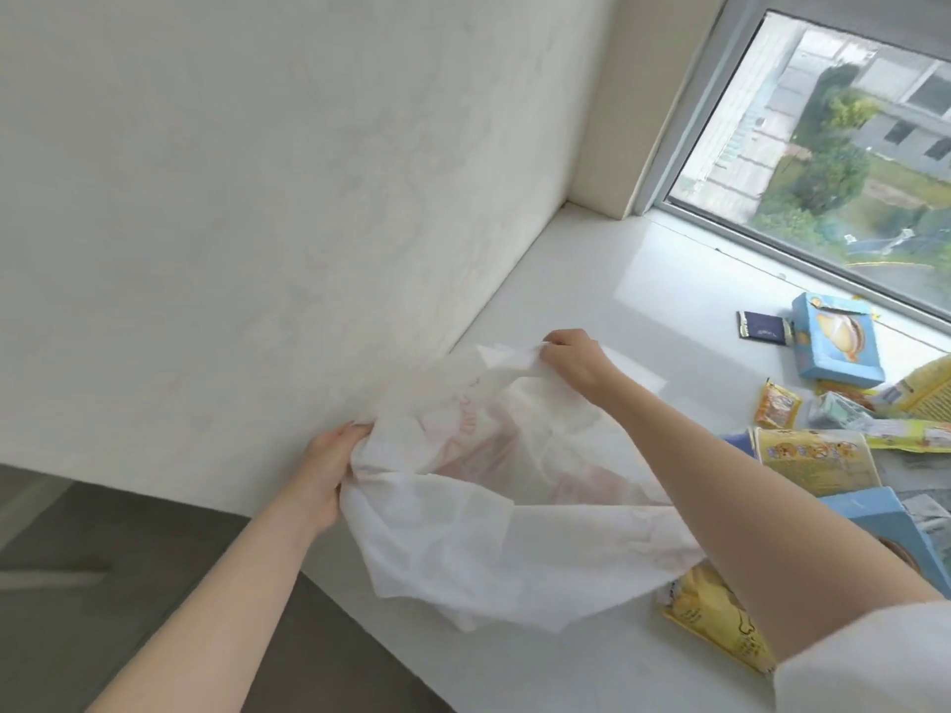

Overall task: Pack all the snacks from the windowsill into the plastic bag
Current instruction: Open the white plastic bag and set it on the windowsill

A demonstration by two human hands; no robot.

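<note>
— Where is the plastic bag (494, 512)?

— On the white windowsill (607, 280), near its front edge, close to the wall (267, 187). It is white and thin, with faint red print, and its mouth is pulled apart between both hands.

— How are the hands holding it?

— The left hand (329, 465) grips the bag's left edge, fingers curled round a bunch of the film. The right hand (571, 360) pinches the far rim between thumb and fingertips, lifting it off the sill.

— And the snacks?

— All on the sill to the right of the bag. A light blue box (833, 342) lies near the window (833, 146), with a small dark blue packet (761, 329) just beside it on its left. Nearer sit a small orange sachet (777, 406), a yellow packet (813, 460) and another blue box (875, 522), partly hidden by the right forearm. A yellow bag of snacks (715, 614) lies at the front, touching the plastic bag's lower edge and tucked under the arm.

— Anything inside the bag?

— I cannot tell; the film is too cloudy.
</note>
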